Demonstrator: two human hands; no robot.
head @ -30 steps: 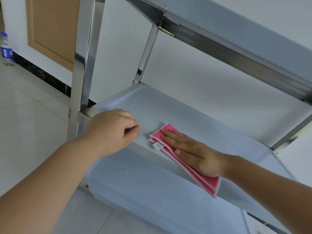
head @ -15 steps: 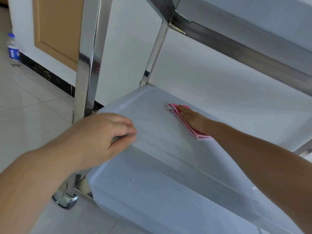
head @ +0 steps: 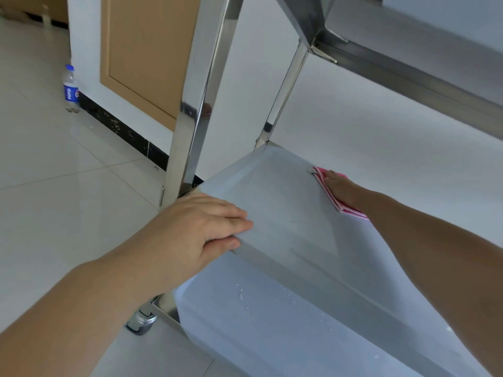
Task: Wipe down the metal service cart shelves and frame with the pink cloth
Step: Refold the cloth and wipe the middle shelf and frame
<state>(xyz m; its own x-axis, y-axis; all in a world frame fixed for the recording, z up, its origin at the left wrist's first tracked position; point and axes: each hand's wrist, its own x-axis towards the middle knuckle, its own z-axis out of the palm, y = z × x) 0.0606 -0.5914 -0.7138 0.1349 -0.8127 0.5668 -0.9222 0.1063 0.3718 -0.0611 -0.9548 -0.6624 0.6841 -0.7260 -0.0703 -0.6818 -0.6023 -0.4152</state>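
A folded pink cleaning cloth (head: 336, 198) lies flat on the middle shelf (head: 285, 208) of a stainless-steel service cart, out near that shelf's far edge. The right hand (head: 343, 189) presses it down with fingers laid straight over the fabric, not curled round it, a hold that suits sweeping the cloth across the metal. Nearer the camera, the left hand (head: 200, 227) clasps the same shelf's front corner, fingers on top and thumb hooked under the lip, apparently to steady the wheeled cart against the push of the wipe. Beside that corner rises the polished square front post (head: 190, 131) of the frame, and below it a grey caster wheel (head: 140, 321) rests on the tiled floor. Under the middle shelf, the bottom shelf (head: 272, 336) carries scattered water droplets (probably not wiped yet). Above the middle shelf, the top shelf (head: 408, 58) crosses the upper right. Well beyond the post, a clear plastic drinks bottle with a blue label (head: 71, 89) stands on the floor by the wall.
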